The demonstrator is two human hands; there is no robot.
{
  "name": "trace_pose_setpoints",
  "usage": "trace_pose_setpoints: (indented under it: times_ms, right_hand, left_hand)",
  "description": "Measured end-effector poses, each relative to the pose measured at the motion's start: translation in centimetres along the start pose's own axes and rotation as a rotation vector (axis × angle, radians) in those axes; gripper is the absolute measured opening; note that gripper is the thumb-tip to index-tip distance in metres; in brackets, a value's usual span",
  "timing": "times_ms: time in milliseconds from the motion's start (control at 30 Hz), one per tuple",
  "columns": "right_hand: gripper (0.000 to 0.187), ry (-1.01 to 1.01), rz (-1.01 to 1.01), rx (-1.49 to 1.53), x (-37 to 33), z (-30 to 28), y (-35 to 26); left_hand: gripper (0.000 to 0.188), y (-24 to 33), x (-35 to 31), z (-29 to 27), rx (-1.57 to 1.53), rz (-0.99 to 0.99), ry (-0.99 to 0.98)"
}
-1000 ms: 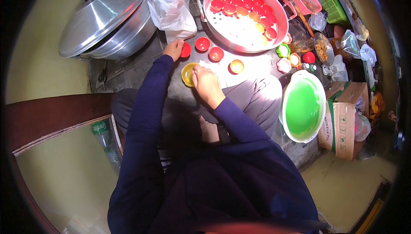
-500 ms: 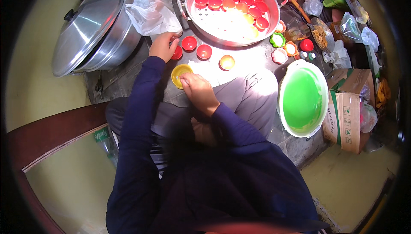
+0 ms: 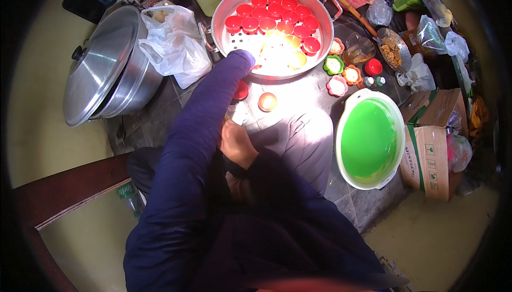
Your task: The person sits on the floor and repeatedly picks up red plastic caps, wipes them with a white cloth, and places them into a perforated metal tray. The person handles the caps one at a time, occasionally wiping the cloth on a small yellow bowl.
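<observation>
A: Where is the left hand [image 3: 258, 58] placed?

B: It is held at the near side of the round metal pan [image 3: 219, 28], but it is washed out by glare; whether its fingers are apart or clamped on anything cannot be told.

A: And the right hand [image 3: 237, 142]?

B: It is held low, close to the person's lap. Its fingertips are hidden by the left sleeve [image 3: 186, 129], so its grip cannot be made out either.

A: Where are the small red cups [image 3: 275, 10] found?

B: They are grouped inside the pan, mostly toward its far and right parts; some are bleached by the light. Outside it, one red cup [image 3: 241, 90] is partly covered by the left sleeve, and an orange-lit cup [image 3: 267, 102] is set on the floor [image 3: 345, 206] near it.

A: What is seen to the right?

B: Flower-shaped cups [image 3: 334, 65] are clustered just beside the pan, and green liquid [image 3: 369, 138] is held in a white basin [image 3: 367, 94].
</observation>
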State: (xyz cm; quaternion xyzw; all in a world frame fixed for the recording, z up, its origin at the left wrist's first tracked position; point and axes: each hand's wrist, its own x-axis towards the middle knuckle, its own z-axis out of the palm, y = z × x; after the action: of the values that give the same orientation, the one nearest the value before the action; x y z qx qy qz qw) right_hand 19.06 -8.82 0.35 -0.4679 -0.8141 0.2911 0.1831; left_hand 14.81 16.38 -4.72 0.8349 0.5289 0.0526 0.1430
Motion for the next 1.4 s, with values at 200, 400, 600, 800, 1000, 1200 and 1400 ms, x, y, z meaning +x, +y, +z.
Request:
trace_pose_setpoints:
  times_ms: [200, 400, 600, 800, 1000, 1200, 1400]
  right_hand:
    - [0.021, 0.374, -0.058, 0.304, 0.3, 0.0, -0.5]
    - [0.011, 0.466, -0.080, 0.448, 0.1, -1.9, -1.1]
    - [0.010, 0.627, 0.189, 0.703, 0.4, -2.3, 0.2]
    - [0.016, 0.750, 0.277, 1.099, -0.3, -6.1, -0.4]
    - [0.017, 0.597, -0.020, 0.829, 1.1, -5.7, -7.1]
    - [0.009, 0.681, -0.183, 0.185, 0.1, -7.4, -10.2]
    - [0.009, 0.621, -0.284, 0.075, 0.9, -6.9, -10.7]
  left_hand:
    - [0.051, 0.4, -0.1, -2.7, 0.108, 0.088, 0.006]
    - [0.067, 0.9, -6.9, -10.0, -0.298, 0.180, 0.417]
    - [0.061, -2.0, -21.4, -14.2, -0.528, 0.087, 0.427]
    - [0.061, -2.9, -30.5, -11.2, -0.645, -0.147, 0.425]
    - [0.059, 0.0, -31.3, -8.5, -0.642, -0.026, 0.606]
    - [0.058, 0.3, -31.3, -8.4, -0.568, -0.017, 0.741]
    - [0.060, 0.5, -31.0, -8.1, -0.547, -0.006, 0.752]
